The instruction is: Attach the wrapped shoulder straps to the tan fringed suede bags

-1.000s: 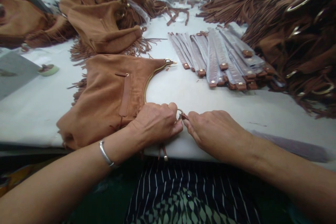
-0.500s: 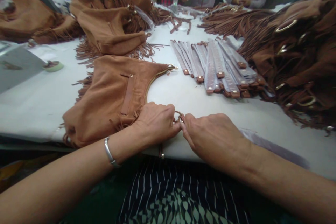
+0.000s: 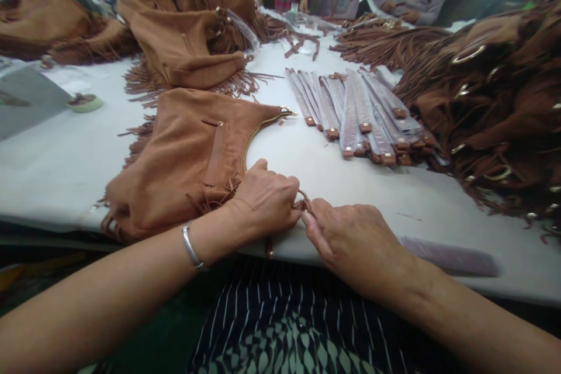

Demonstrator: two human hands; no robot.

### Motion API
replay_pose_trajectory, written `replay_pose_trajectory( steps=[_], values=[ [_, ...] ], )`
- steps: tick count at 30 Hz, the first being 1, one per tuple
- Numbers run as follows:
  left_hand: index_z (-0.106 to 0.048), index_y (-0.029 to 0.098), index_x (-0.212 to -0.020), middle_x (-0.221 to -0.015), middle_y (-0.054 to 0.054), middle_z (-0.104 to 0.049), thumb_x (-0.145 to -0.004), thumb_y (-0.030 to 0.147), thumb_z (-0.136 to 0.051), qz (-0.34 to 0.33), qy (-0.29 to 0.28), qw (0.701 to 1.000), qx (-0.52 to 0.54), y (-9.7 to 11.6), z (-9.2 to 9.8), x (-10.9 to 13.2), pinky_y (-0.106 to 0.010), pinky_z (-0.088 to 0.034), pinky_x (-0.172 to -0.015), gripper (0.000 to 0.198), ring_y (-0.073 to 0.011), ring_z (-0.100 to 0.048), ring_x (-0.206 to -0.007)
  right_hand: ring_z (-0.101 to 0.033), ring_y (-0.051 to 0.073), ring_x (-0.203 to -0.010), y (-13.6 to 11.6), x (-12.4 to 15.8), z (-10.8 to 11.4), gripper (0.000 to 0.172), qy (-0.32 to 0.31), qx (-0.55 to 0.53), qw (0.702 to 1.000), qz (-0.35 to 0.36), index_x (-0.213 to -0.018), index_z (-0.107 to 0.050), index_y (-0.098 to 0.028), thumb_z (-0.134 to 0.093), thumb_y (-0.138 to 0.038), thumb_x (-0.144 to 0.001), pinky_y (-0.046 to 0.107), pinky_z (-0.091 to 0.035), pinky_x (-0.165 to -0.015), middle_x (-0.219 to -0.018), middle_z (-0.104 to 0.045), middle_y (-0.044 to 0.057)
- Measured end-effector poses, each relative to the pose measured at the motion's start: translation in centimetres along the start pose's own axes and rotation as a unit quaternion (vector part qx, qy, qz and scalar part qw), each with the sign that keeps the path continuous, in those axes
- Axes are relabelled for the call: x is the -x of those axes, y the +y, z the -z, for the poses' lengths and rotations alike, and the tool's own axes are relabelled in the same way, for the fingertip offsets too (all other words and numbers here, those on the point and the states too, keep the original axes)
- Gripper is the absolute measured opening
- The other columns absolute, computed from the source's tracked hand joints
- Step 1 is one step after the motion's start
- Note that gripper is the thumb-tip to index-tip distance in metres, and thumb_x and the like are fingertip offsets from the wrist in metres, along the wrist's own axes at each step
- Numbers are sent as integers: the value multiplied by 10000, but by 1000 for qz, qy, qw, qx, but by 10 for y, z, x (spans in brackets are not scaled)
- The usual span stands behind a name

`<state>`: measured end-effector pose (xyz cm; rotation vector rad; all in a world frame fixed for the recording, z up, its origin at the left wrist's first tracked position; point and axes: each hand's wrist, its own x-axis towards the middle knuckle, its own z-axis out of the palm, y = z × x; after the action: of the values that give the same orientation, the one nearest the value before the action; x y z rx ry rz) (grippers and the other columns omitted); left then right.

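A tan suede handbag (image 3: pixel 188 152) with fringe and a curved zip opening lies on the table in front of me. My left hand (image 3: pixel 269 201) is closed round its near corner, by a gold-coloured ring (image 3: pixel 303 194). Against that ring my right hand (image 3: pixel 346 236) pinches a small brown leather strap end, mostly covered by the fingers. A plastic-wrapped strap (image 3: pixel 451 256) runs out from behind my right wrist along the table edge. Both hands meet just above the table's front edge. A short leather piece with a metal tip (image 3: pixel 270 248) hangs below my left hand.
Several plastic-wrapped straps (image 3: pixel 350 111) lie fanned on the white table (image 3: pixel 280 146). More tan handbags (image 3: pixel 184 47) stand behind at left, near a small green dish (image 3: pixel 85 104). Dark brown fringed bags (image 3: pixel 491 99) are heaped at right. People stand or sit across the table.
My hands stay together at the ring and have shifted slightly, the right one a little lower. The wrapped strap has swung slightly. The handbag lies almost as before.
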<state>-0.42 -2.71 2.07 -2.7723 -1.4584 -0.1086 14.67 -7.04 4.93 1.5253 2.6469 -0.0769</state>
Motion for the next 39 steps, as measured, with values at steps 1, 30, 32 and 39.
replay_pose_trajectory(
  steps=[1, 30, 32, 39],
  values=[
    [-599, 151, -709, -677, -110, -671, -781, 351, -427, -19, 10, 1000, -3, -1, -1, 1, -417, -358, -752, 274, -249, -623, -626, -621, 217, -560, 0, 1, 0, 247, -6, -9, 1000, -5, -823, -547, -169, -346, -276, -919, 292, -243, -490, -650, -646, 50],
    [-553, 159, -631, -596, -70, -650, -706, 278, -467, -212, 78, 974, -15, -9, -12, -6, -392, -326, -749, 165, -204, -597, -537, -426, 96, -561, 43, -11, -9, 303, -82, -317, 943, 68, -681, -556, -121, -440, -320, -878, 217, -291, -543, -586, -470, -7],
    [-558, 159, -636, -602, -67, -650, -696, 284, -475, -223, 67, 973, 1, -12, -10, -7, -379, -329, -733, 161, -194, -593, -539, -382, 84, -541, 50, -17, -8, 327, -113, -399, 904, 101, -667, -542, -114, -455, -362, -861, 206, -283, -512, -574, -425, -21],
    [-559, 152, -668, -656, -68, -659, -697, 297, -509, -237, 37, 971, 14, -12, -6, -3, -365, -344, -748, 157, -190, -597, -596, -322, 66, -450, 51, -25, -3, 274, -193, -463, 858, 113, -693, -534, -120, -508, -350, -839, 195, -235, -448, -486, -372, -59]
  ],
)
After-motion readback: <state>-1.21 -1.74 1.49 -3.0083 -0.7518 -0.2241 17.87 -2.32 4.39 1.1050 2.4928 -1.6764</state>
